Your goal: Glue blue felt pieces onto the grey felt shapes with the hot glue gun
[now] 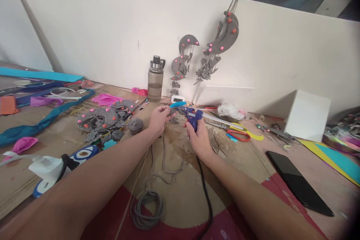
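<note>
My right hand [199, 138] is wrapped round the handle of a blue hot glue gun [192, 115], a clear glue stick [222, 119] poking out of its back. The nozzle points left toward my left hand [160, 120]. Pinched in those left fingers is a small grey piece [170, 111], its shape partly hidden. A bright blue piece [178, 104] shows just beside it, near the nozzle; I cannot tell whether they are joined. Grey yarn [164, 153] trails down below my left hand, and a yarn coil [147, 210] lies in front.
Left are grey moon shapes with pompoms [97, 119], a yarn ball [135, 125] and a power strip [84, 153]. A water bottle [155, 80] stands behind. Red-handled scissors [238, 135] and a phone [299, 183] lie right. The gun's black cord [204, 191] runs toward me.
</note>
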`<state>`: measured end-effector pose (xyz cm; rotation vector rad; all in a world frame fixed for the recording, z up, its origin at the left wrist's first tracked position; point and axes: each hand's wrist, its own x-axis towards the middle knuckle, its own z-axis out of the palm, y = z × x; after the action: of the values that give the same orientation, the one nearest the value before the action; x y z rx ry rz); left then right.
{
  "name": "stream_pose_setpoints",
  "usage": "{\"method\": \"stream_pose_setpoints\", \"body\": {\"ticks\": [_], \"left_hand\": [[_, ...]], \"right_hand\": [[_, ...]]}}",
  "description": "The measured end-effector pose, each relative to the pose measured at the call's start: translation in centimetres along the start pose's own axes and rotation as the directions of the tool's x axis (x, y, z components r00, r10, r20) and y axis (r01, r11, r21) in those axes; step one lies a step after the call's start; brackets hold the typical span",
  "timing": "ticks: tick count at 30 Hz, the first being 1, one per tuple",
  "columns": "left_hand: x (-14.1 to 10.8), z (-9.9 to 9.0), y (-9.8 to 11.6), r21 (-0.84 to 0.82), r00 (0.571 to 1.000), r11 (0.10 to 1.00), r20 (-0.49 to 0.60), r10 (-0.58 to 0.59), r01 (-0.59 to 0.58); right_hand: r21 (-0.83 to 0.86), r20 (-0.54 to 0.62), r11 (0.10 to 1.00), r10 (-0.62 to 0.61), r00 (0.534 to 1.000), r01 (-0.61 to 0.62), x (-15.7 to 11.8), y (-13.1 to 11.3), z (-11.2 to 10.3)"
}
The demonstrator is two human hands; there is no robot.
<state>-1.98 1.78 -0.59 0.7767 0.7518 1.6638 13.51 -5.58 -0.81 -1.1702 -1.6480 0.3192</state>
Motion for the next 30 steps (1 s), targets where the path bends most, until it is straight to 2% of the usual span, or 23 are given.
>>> {"method": "stream_pose_setpoints", "body": {"ticks": [4, 14, 19, 22, 30], "left_hand": [[-0.3, 0.2, 0.2, 0.021, 0.999, 1.0, 0.033, 0.015, -0.016], [-0.7, 1.0, 0.3, 0.07, 0.999, 0.997, 0.026, 0.031, -0.032], [-0.6, 1.1, 0.1, 0.118, 0.999, 0.992, 0.005, 0.043, -0.043], [-0.6, 1.1, 0.1, 0.136, 0.999, 0.989, 0.008, 0.052, -0.053], [-0.9, 1.3, 0.5, 0.086, 0.999, 0.995, -0.015, 0.047, -0.045]], "right_hand": [[0.023, 0.04, 0.998, 0.061, 0.997, -0.062, 0.0, -0.1, 0.1], [-0.049, 0.031, 0.999, -0.018, 0.999, 0.019, 0.0, -0.2, 0.1], [-0.088, 0.038, 0.996, 0.009, 0.999, -0.006, -0.2, -0.5, 0.2], [-0.103, 0.032, 0.994, -0.019, 0.999, 0.023, -0.3, -0.7, 0.1], [-0.108, 0.023, 0.993, -0.035, 0.999, 0.037, -0.2, -0.9, 0.0]]}}
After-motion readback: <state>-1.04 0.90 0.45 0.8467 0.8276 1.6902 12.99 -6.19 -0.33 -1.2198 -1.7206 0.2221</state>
